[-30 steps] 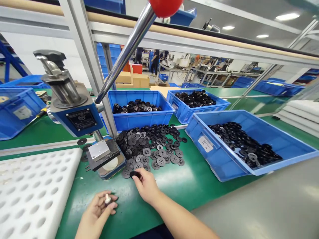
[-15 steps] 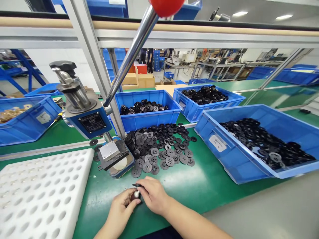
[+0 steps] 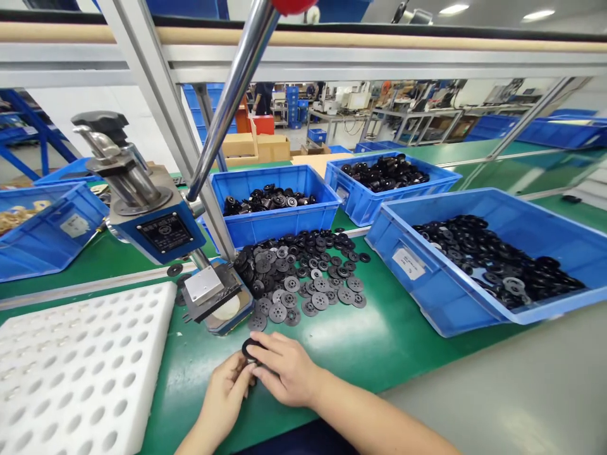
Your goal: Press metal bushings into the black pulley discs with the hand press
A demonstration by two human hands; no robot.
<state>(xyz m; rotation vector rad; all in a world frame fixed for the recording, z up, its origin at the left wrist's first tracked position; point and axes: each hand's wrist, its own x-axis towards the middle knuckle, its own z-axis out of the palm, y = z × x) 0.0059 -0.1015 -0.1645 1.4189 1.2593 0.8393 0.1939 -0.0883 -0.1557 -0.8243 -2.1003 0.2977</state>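
green bench: lies under everything; anything dropped could roll off its near edge.
large blue bin: on the right, heaped with dark parts.
white foam tray: on the left, rows of round holes.
hand press: beside the tray, apart from both hands.
disc pile: just beyond the hands; a slipped disc might get lost in it.
right hand: pinching the black disc, fingers over its top; uneven pressure could tilt it.
left hand: fingertips closed below the disc, pinching a small pale piece.
black disc: between both hands, above the bench.
small pale piece: mostly hidden; poor alignment would go unseen.
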